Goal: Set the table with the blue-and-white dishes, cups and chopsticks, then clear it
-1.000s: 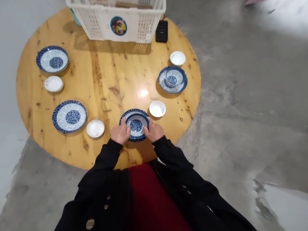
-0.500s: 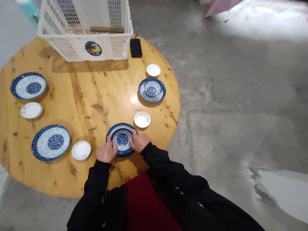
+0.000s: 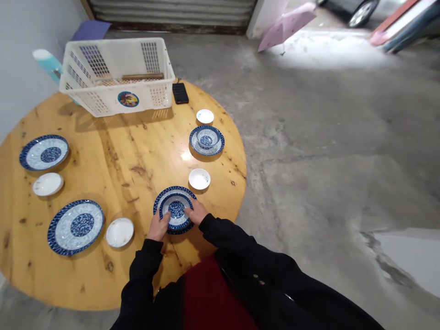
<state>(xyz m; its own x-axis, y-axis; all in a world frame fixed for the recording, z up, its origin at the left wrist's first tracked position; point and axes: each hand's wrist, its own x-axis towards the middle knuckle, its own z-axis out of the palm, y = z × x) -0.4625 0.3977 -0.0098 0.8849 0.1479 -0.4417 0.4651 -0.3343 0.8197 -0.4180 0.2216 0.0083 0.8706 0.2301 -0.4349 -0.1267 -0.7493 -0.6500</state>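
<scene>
A small blue-and-white bowl (image 3: 176, 211) sits on a blue-patterned plate (image 3: 161, 200) near the front edge of the round wooden table (image 3: 113, 151). My left hand (image 3: 158, 228) grips the bowl's left rim, fingers curled. On the bowl's right rim rests my right hand (image 3: 196, 213), fingers curled round it. A small white dish (image 3: 199, 178) lies just beyond my right hand.
Another bowl on a plate (image 3: 206, 140) and a white dish (image 3: 205, 116) lie farther right. Two blue plates (image 3: 75, 226) (image 3: 44, 152) and white dishes (image 3: 119, 232) (image 3: 48, 184) lie left. A white basket (image 3: 117, 82) and black phone (image 3: 180, 93) stand at the back. Concrete floor lies right.
The camera has tilted up and the view has widened. Both hands stay on the bowl and plate, with fingers shifted slightly along the rim.
</scene>
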